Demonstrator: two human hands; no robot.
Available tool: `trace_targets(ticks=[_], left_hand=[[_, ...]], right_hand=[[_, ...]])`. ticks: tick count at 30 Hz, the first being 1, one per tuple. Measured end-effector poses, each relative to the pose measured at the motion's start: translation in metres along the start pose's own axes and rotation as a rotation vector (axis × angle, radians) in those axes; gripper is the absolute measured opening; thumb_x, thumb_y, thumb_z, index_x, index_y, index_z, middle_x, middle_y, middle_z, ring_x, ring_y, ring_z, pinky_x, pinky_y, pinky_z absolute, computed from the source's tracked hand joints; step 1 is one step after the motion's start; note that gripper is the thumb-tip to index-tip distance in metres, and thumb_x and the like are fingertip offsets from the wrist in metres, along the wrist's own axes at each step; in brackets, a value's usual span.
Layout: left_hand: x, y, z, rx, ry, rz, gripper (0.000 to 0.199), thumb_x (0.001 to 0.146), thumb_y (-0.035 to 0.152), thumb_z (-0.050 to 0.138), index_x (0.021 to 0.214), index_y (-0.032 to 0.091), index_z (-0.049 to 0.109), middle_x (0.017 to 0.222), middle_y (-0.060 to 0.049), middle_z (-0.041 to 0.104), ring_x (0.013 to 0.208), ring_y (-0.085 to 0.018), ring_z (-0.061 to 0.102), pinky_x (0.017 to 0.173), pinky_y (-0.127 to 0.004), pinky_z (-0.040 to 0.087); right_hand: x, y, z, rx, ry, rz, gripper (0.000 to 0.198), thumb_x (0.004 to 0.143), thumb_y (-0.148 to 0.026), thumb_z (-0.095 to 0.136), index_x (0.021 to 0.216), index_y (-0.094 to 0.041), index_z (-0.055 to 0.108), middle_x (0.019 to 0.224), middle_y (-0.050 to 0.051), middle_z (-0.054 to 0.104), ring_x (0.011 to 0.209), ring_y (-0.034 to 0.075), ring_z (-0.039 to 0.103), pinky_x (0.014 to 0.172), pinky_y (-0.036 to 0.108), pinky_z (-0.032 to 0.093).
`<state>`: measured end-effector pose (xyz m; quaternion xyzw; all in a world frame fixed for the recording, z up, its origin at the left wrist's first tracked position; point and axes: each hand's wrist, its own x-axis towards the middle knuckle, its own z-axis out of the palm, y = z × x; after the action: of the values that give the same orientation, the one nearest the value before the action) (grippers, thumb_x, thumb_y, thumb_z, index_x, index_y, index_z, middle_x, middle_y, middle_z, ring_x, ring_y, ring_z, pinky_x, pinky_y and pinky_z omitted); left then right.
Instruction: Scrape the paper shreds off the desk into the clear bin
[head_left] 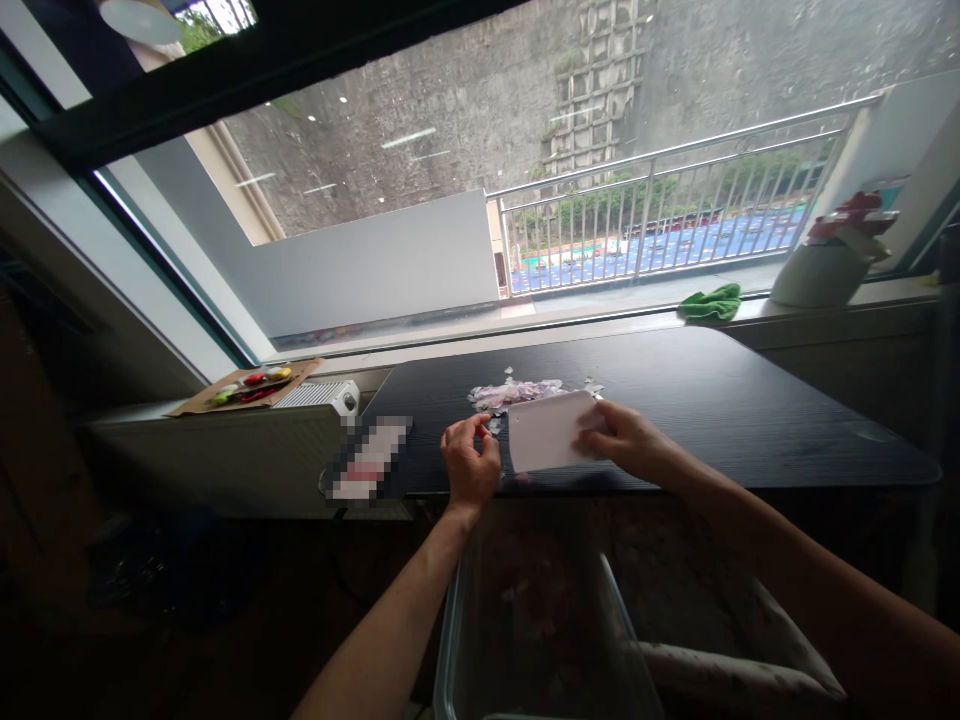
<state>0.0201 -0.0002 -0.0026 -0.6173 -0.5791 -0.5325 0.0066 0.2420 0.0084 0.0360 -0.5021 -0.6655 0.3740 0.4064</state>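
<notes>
My right hand [619, 440] grips a white rectangular card [547, 432] by its right edge, holding it tilted over the near part of the dark table [675, 400]. To its left is my left hand [471, 462], fingers curled and thumb and fingertips drawn together; whatever they pinch, if anything, is too small to make out. Just beyond the card lies a loose pile of thin, pale pinkish-white flakes [517, 392], partly hidden by it. A few stray flakes are scattered around the pile and near my left fingertips. Below the table edge is a clear plastic bin [446, 640], its contents dim.
A blurred-out pale, flat item [371, 460] lies at the table's left end. On the left ledge, cardboard [202, 397] holds small colourful items, beside a white heater [311, 400]. A green cloth [711, 303] and a whitish container [817, 270] stand along the windowsill.
</notes>
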Motion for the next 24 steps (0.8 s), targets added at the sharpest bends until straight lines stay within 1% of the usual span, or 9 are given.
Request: trace_targets(ticks=[4,11,19,24], left_hand=[[0.000,0.000,0.000,0.001,0.005,0.008,0.025,0.073,0.019,0.047,0.090,0.019,0.066,0.074,-0.004,0.065,0.087,-0.025,0.059,0.094,-0.047,0.043],[0.000,0.000,0.000,0.020,0.004,0.000,0.024,0.073,0.018,0.048,0.090,0.020,0.065,0.075,-0.003,0.066,0.087,-0.023,0.059,0.094,-0.043,0.043],[0.000,0.000,0.001,0.014,0.018,0.014,0.024,0.073,0.019,0.047,0.089,0.020,0.065,0.075,-0.004,0.066,0.087,-0.023,0.060,0.092,-0.043,0.044],[0.000,0.000,0.000,0.014,0.011,0.016,0.025,0.073,0.021,0.047,0.089,0.020,0.065,0.074,-0.004,0.066,0.086,-0.023,0.059,0.092,-0.044,0.044]], right_hand=[[0.001,0.004,-0.005,0.001,0.051,0.028,0.013,0.064,-0.026,0.061,0.074,-0.020,0.055,0.066,-0.001,0.058,0.061,0.015,0.054,0.055,0.027,0.045],[-0.005,0.009,-0.003,-0.009,-0.004,0.049,0.016,0.061,-0.029,0.062,0.071,-0.019,0.056,0.067,-0.001,0.058,0.063,0.015,0.053,0.056,0.028,0.044],[-0.008,0.004,-0.004,0.005,0.020,0.074,0.015,0.060,-0.029,0.061,0.071,-0.020,0.055,0.066,-0.001,0.057,0.062,0.015,0.053,0.056,0.027,0.042],[-0.013,0.005,-0.002,0.016,-0.062,0.039,0.017,0.063,-0.031,0.062,0.074,-0.019,0.056,0.068,-0.001,0.058,0.062,0.015,0.053,0.056,0.027,0.042]])
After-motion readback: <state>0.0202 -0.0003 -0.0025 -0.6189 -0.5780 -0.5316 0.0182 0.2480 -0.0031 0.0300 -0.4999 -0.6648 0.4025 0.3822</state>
